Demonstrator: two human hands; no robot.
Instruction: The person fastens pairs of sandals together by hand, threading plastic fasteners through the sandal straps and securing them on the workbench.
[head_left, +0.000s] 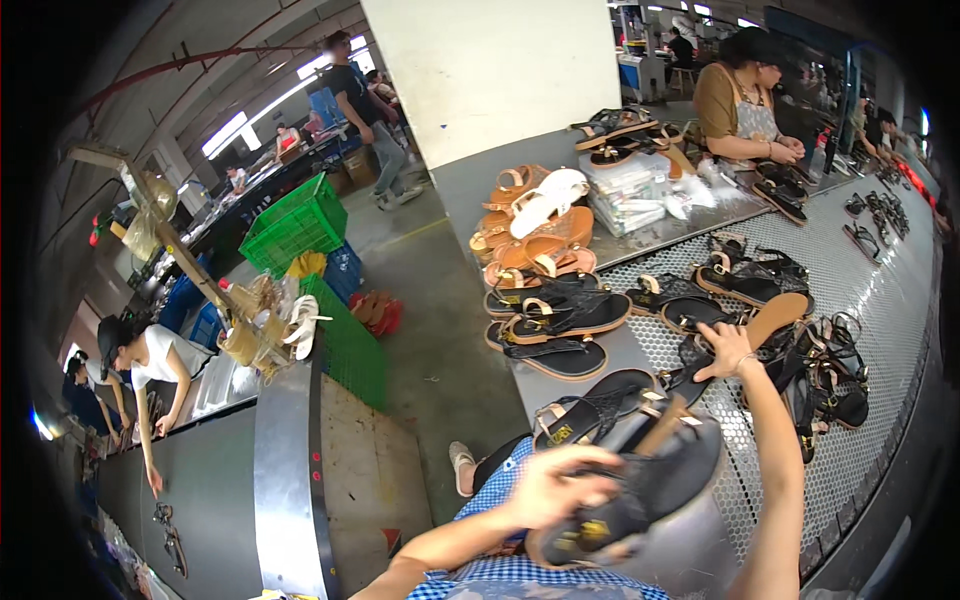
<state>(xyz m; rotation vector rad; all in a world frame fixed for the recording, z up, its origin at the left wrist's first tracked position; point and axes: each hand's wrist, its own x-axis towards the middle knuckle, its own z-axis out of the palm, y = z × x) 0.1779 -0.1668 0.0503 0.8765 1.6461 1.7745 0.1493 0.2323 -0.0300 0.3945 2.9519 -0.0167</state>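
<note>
My left hand [568,487], smeared by motion, has its fingers curled at the straps of a black sandal [685,465] close in front of me. This sandal has a dark footbed with a gold mark at the heel. Further right, my right hand [728,352] reaches over the perforated metal table with thumb and fingers around another sandal, whose tan sole [778,316] sticks up beside the wrist. Its straps are partly hidden under the hand. Just beyond my left hand lies a black sandal [600,408] on the near table edge.
Black sandals [565,312] and brown sandals [545,235] are piled along the table's left side. More black sandals [830,385] lie right of my right arm. A co-worker [750,100] sits beyond a clear bag [625,190]. Left stand a conveyor [215,500] and green crates [295,220].
</note>
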